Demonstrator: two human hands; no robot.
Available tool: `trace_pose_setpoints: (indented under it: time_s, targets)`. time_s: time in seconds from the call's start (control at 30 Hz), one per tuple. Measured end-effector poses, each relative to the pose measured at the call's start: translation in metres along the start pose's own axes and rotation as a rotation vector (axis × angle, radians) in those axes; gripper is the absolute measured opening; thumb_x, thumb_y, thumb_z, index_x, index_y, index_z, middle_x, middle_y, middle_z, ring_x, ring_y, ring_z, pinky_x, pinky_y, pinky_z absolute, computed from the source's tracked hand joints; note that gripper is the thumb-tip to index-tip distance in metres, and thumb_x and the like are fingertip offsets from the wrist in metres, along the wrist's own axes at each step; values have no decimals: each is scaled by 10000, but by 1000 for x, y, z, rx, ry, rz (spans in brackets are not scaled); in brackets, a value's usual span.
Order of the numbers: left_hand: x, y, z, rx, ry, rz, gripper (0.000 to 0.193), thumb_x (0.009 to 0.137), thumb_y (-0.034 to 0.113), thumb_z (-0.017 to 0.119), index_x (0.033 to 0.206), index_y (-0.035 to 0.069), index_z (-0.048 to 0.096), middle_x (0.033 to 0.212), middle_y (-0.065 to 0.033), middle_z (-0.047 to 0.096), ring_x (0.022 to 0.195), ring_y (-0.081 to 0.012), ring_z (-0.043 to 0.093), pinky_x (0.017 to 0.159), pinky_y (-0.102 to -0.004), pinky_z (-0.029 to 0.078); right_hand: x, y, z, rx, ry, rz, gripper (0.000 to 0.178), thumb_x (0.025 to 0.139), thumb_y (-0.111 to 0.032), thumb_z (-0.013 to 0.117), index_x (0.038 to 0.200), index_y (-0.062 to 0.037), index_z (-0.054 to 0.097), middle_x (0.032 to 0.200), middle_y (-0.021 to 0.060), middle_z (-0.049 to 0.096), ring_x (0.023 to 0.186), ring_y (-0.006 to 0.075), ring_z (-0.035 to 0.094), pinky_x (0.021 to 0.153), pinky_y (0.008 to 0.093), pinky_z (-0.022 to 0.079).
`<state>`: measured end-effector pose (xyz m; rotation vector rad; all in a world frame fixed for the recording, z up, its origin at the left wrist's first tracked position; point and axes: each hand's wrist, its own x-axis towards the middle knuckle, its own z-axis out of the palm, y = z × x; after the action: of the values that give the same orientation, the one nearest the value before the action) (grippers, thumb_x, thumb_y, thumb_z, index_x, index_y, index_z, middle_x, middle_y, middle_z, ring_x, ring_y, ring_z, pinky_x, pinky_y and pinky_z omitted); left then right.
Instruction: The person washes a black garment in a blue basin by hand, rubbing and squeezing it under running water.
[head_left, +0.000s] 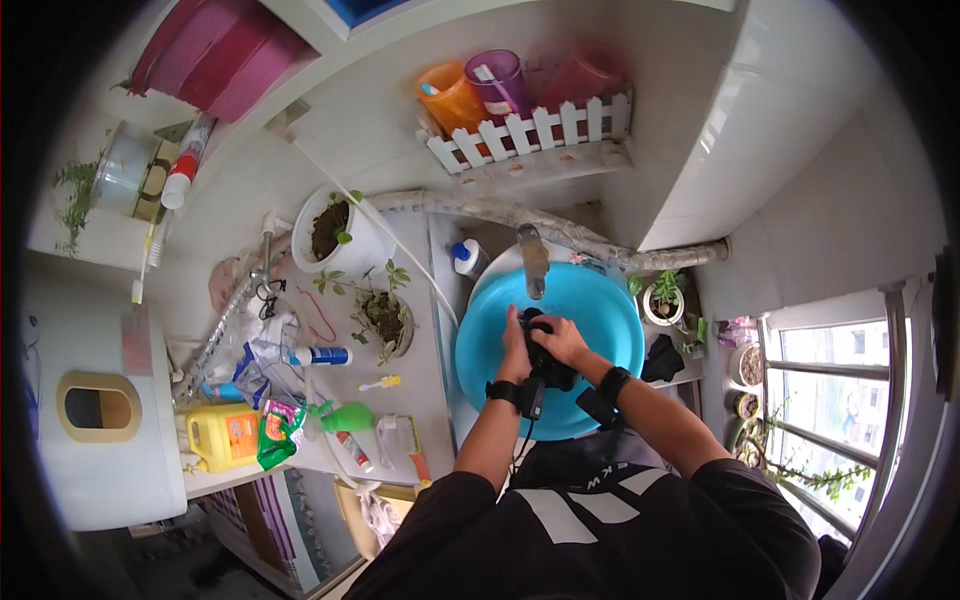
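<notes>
Over a wide turquoise basin (612,370) my two hands are close together. My right hand (562,342) is closed, its fingers curled over a bunched black thing (535,335) that looks like wet cloth, though its kind is unclear. On the other side of it, my left hand (515,350) presses against the same black thing, with its fingers held together. A black strap with a small dark box circles each wrist. Above the basin's far rim juts a metal faucet (533,262). The lower part of the black thing blends with the dark wrist boxes.
Left of the basin, the counter holds potted plants (383,318), a blue tube (322,356), a green spray bottle (345,417) and a yellow jug (222,437). A bottle (467,258) stands behind the basin. Cups (496,82) sit on a fenced shelf; a window (830,390) is at right.
</notes>
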<state>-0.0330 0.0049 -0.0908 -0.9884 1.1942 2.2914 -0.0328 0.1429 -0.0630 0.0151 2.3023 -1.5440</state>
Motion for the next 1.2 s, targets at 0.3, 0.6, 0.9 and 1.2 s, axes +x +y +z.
trace_pose_setpoints:
  time_s: [0.3,0.6,0.9,1.2]
  targets:
    - [11,-7,1,208,41,156,287,922,357,594,937,75,642,853,-41,636,757,-167,624,665,-329,509,-12,-14,1,-367,253,-48,414,885,-495,564,939,-127,744,803,224,673,794,418,657,732,487,542]
    - [-13,4,-19,798,-111,273,551,851,421,690,1201,8,591,1157,-143,610,1046,-269,595,887,-411,480,22,42,-26,-384,166,108,492,869,-524,602,1230,-190,616,1111,193,637,994,408,623,836,492,523]
    - [19,-11,-31,1807,88,164,859,822,445,695,1495,108,280,1520,-242,267,1358,-463,329,1085,-552,329,28,42,12,-744,-190,-15,625,849,-408,650,1413,-245,439,1429,135,414,1208,451,494,952,541,473]
    - [17,-4,6,-21,55,-290,630,895,609,499,1231,85,594,1219,-120,624,1095,-290,596,947,-441,481,43,62,-11,-73,39,64,488,814,-420,631,1203,-125,649,1109,223,663,1050,408,618,953,441,484]
